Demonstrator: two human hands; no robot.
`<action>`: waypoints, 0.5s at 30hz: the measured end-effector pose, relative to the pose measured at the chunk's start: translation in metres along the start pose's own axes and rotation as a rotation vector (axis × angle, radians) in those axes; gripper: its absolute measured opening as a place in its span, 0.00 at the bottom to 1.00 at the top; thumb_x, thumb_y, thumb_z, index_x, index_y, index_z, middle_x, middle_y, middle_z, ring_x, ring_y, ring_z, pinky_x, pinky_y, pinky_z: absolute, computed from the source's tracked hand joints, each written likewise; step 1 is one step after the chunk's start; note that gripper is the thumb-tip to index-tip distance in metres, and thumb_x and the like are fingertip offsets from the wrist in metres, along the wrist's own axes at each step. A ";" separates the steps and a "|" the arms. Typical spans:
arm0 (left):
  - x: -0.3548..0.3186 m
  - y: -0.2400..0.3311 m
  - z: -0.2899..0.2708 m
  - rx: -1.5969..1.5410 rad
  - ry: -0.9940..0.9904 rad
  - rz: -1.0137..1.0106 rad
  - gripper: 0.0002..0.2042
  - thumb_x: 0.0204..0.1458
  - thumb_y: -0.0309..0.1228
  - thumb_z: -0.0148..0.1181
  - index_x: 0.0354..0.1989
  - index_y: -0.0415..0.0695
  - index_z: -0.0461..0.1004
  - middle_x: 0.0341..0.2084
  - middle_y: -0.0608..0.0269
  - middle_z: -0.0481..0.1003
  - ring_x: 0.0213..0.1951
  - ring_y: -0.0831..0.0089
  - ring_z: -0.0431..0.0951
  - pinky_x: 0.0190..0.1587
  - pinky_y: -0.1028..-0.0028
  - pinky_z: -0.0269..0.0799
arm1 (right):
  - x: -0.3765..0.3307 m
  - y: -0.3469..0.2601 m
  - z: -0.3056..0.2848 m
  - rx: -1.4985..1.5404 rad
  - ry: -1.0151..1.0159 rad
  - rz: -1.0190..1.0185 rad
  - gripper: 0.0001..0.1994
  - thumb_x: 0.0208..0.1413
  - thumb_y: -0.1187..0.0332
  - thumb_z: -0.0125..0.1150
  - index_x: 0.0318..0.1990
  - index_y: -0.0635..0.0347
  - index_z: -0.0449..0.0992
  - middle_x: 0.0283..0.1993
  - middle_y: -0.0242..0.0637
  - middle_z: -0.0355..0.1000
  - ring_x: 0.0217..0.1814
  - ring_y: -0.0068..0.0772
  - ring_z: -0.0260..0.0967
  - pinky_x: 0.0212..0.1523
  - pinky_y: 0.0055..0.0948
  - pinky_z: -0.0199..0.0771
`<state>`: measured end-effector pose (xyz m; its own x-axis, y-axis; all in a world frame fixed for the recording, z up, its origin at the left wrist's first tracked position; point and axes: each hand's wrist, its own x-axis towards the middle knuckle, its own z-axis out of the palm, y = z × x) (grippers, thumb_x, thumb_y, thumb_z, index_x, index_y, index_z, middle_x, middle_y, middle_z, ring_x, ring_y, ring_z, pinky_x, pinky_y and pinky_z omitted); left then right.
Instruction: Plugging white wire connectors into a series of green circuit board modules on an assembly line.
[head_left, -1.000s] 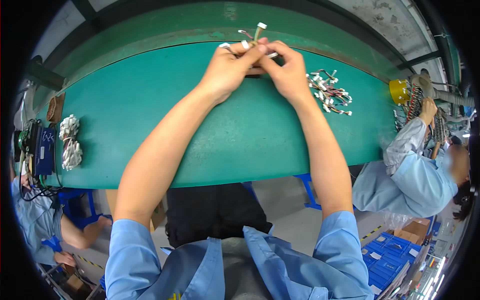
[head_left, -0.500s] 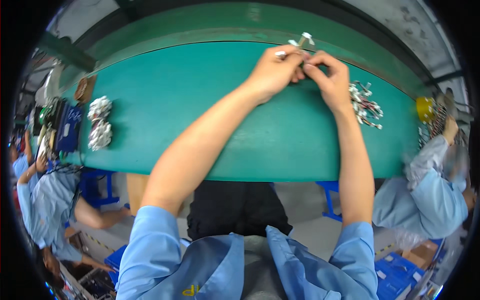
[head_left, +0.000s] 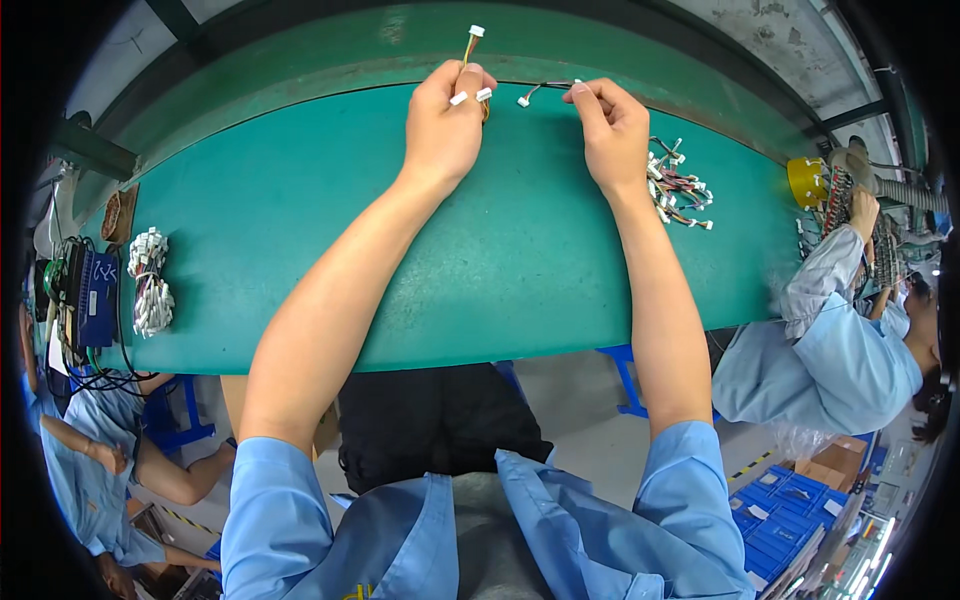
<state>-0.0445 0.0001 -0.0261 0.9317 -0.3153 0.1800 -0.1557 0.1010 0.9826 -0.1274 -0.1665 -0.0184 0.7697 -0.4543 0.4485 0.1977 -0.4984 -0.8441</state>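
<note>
From where I stand, both hands are up by the far edge of the green counter, around its middle. The left hand has its fingers closed round a small wire harness; one white connector sticks up past the fingertips, and two more show beside the thumb. The right hand, well apart from it, pinches a short dark cable between thumb and forefinger, a white connector dangling at the cable's left end.

Just beside the right wrist, toward the counter's far right corner, lies a loose pile of cables with white plugs, straight on the counter top. A bundle of white-plugged cables lies near the left edge, next to a blue box-shaped unit with black cords about it.

As for containers, blue crates are grouped low on the right, beyond the near edge, pale slips on top; a cardboard box sits behind them. I can't make out what either holds. A co-worker in light blue sits at the counter's right end.
</note>
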 end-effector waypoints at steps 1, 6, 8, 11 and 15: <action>-0.002 0.001 0.000 -0.001 0.002 -0.003 0.13 0.68 0.35 0.49 0.36 0.42 0.78 0.20 0.67 0.70 0.24 0.78 0.66 0.27 0.75 0.61 | -0.001 0.000 0.001 -0.001 -0.003 0.002 0.12 0.64 0.65 0.57 0.34 0.63 0.82 0.20 0.21 0.61 0.23 0.15 0.49 0.26 0.20 0.48; -0.004 0.006 0.003 0.277 0.021 0.264 0.13 0.68 0.34 0.49 0.38 0.41 0.79 0.19 0.68 0.69 0.24 0.78 0.65 0.27 0.75 0.60 | 0.003 0.007 -0.002 0.074 0.001 -0.037 0.11 0.65 0.66 0.56 0.39 0.63 0.82 0.20 0.22 0.62 0.23 0.14 0.49 0.24 0.20 0.46; -0.004 0.004 0.000 0.267 -0.009 0.305 0.13 0.68 0.34 0.49 0.39 0.41 0.79 0.19 0.69 0.69 0.23 0.77 0.65 0.27 0.75 0.60 | 0.009 0.013 -0.004 0.335 -0.110 0.004 0.11 0.65 0.67 0.56 0.40 0.63 0.82 0.21 0.24 0.63 0.22 0.15 0.49 0.25 0.20 0.47; -0.003 0.002 -0.001 0.255 -0.028 0.345 0.13 0.68 0.34 0.50 0.40 0.41 0.80 0.19 0.70 0.68 0.23 0.77 0.64 0.27 0.75 0.59 | 0.013 0.012 -0.006 0.595 -0.233 0.040 0.10 0.65 0.68 0.56 0.42 0.63 0.82 0.21 0.25 0.64 0.22 0.15 0.49 0.25 0.20 0.48; 0.002 0.000 0.003 0.007 -0.120 0.290 0.14 0.69 0.34 0.48 0.42 0.40 0.80 0.22 0.67 0.73 0.26 0.77 0.68 0.29 0.76 0.63 | 0.007 -0.001 -0.006 0.400 -0.229 0.155 0.08 0.64 0.70 0.59 0.42 0.63 0.83 0.27 0.29 0.69 0.24 0.18 0.53 0.29 0.20 0.55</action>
<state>-0.0435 -0.0037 -0.0253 0.8027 -0.3834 0.4569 -0.4125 0.1964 0.8895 -0.1257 -0.1736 -0.0129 0.9135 -0.3042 0.2701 0.2532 -0.0945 -0.9628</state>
